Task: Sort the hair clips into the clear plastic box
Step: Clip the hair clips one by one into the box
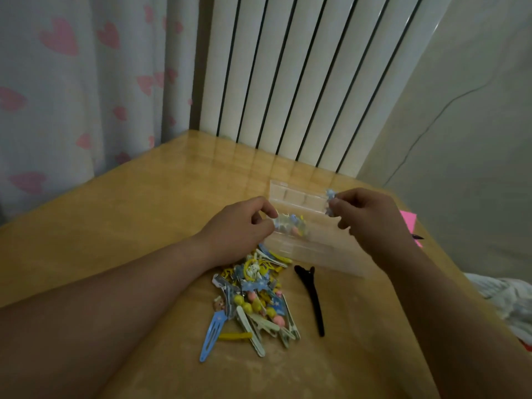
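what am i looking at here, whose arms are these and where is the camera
One picture, taken by a camera worn on a person's head, looking down at their own bare arms. No machine is involved. On the wooden table lies a pile of colourful hair clips, with a black clip beside it. Behind the pile sits a clear plastic box with compartments, a few small clips already inside. The left hand rests at the box's edge; the right hand pinches a small blue clip above the box.

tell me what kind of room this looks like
Probably a bedroom at home: a white curtain with pink hearts hangs beside a white ribbed radiator, and a glossy wooden table in the corner holds a heap of colourful children's hair clips.
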